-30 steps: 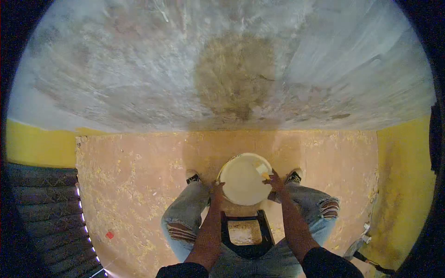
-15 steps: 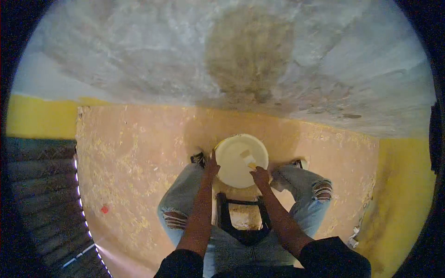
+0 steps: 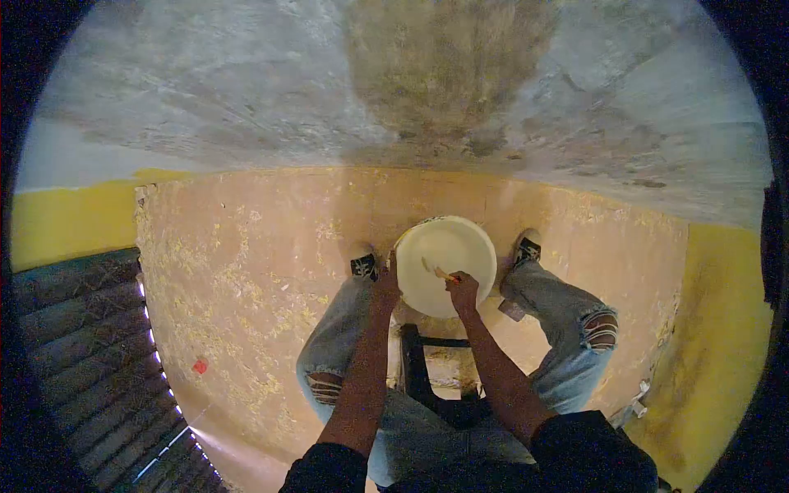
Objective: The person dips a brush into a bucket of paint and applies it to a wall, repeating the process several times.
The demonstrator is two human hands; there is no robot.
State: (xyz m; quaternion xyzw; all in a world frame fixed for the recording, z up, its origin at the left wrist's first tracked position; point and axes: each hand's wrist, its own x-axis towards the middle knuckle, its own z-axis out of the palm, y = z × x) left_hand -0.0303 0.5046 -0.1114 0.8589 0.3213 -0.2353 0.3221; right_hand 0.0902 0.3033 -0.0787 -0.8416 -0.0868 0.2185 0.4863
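Observation:
A round white bucket with pale cream liquid inside stands on the floor between my feet. My left hand grips the bucket's left side near the rim. In my right hand is a paintbrush with an orange-yellow handle, held closed over the bucket's near right part. The brush points up and left, and its head seems to be dipped in the liquid. The finer finger positions of my left hand are dark and hard to make out.
A dark-framed stool or chair is between my legs. Ahead rises a patchy grey wall. A small red thing lies on the worn floor at left, and a dark corrugated panel stands further left. Pale scraps lie at right.
The brush has turned within the bucket, its head now lower in the liquid. The view has shifted, so the bucket appears higher and further right. My left hand stays on the bucket.

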